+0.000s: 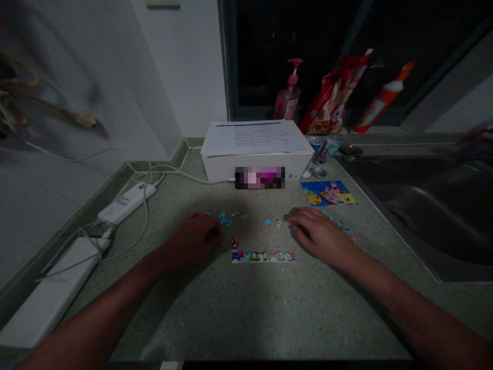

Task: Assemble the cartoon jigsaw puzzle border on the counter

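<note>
My left hand (197, 234) rests on the counter with bent fingers and a dark gap between thumb and fingers. It is beside a loose cluster of light blue jigsaw pieces (225, 220); no piece shows in it. My right hand (316, 230) lies palm down, fingers stretched towards two or so small jigsaw pieces (278, 223), thumb apart. More jigsaw pieces (339, 222) lie beyond that hand, partly hidden by it. Between my hands, nearer to me, a joined puzzle strip (265, 256) forms a bottom row with a short rise at its left end.
A colourful cartoon picture card (329, 193) lies at right, near the sink (423, 205). Behind stands a white box (258, 141) with a blurred-out device (260, 178) before it. A can (327, 149) leans beside the box. White power bricks (54, 288) and cables run along the left.
</note>
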### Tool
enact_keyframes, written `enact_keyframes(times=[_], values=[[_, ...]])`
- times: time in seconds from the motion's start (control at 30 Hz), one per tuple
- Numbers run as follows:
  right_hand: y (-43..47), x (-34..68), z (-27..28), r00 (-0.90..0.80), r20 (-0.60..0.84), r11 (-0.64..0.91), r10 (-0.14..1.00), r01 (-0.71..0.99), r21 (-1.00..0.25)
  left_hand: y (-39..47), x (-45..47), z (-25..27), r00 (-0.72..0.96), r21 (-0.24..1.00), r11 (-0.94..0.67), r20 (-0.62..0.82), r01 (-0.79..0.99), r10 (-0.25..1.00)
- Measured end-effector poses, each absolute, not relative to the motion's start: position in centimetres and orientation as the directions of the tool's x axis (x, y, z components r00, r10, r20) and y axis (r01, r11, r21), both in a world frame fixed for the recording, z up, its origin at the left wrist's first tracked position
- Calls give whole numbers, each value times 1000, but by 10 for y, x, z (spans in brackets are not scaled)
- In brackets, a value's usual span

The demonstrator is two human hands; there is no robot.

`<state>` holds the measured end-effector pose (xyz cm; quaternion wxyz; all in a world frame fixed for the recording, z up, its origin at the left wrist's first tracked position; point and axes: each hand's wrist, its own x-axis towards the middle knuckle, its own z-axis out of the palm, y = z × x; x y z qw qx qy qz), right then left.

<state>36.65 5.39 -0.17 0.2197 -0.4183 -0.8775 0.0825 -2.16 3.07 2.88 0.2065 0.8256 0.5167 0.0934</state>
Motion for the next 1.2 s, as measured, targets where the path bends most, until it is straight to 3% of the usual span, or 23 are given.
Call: enact_keyframes(times=[0.2, 0.47, 0.77, 1.2], values=[[51, 362, 5, -533, 372, 644, 760, 692, -325, 28, -16, 31, 326, 588, -246, -32, 771, 945], [40, 343, 10, -517, 489, 704, 703, 606, -371, 21, -3, 37, 281, 843, -54, -118, 535, 953], [8, 300, 8, -593, 640, 868, 488, 407, -285, 4, 18, 36, 304, 877, -41, -122, 478, 945], [-5, 287, 10, -618, 638, 888, 459, 346, -304, -14, 35, 37, 413, 916, -57, -123, 397, 903]])
